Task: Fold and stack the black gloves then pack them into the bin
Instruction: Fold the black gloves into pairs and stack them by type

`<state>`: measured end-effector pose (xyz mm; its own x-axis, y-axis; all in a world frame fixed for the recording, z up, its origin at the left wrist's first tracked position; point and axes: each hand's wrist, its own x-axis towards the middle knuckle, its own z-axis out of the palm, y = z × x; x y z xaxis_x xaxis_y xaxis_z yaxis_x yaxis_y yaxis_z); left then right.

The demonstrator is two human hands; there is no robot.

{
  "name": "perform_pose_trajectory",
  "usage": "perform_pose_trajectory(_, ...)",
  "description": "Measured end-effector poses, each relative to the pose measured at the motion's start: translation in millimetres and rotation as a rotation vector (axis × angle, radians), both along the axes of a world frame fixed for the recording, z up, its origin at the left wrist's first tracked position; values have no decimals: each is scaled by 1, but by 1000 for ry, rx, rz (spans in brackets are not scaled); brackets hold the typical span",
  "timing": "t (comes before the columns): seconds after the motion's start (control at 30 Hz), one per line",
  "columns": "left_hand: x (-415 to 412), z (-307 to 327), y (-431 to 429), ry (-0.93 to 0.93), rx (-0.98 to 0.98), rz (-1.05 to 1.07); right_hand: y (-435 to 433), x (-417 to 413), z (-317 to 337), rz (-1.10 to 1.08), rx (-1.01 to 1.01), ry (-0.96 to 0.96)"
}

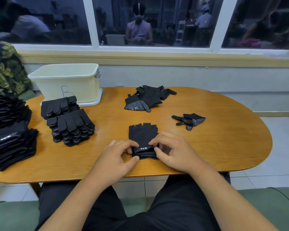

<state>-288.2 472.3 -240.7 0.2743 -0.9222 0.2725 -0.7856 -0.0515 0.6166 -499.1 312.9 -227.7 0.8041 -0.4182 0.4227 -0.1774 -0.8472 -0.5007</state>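
Observation:
A black glove pair lies flat near the table's front edge, fingers pointing away from me. My left hand pinches the left side of its cuff, and my right hand pinches the right side. Two stacks of folded gloves sit to the left, in front of the cream bin. A loose pile of gloves lies at the back middle, and a single dotted glove lies to the right.
A tall pile of black gloves stands at the table's far left edge. The wooden table is oval. A person in a leaf-print shirt sits at the left. A window is behind.

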Motion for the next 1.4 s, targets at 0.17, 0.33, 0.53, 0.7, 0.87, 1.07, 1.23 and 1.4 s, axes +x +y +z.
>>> perform_pose_trajectory(0.17,1,-2,-1,0,-7,0,1,3,2,27,14,116)
perform_pose_trajectory(0.33,3,-1,0,129,30,9,0,7,1,29,-52,150)
perform_pose_trajectory(0.53,4,19,-31,-18,227,404,-2,7,-5,5,-104,140)
perform_pose_trajectory(0.7,8,44,-90,-94,501,458,-5,7,-5,3,-76,140)
perform_pose_trajectory(0.87,14,50,-115,23,591,426,-4,7,-4,-2,-83,147)
perform_pose_trajectory(1.07,-3,30,-98,338,103,335,-4,7,-2,-40,-46,134)
perform_pose_trajectory(1.23,-14,17,-79,746,-252,185,-12,8,-3,-114,109,-95)
perform_pose_trajectory(1.4,-23,26,-73,857,-304,81,-23,7,4,-191,505,-197)
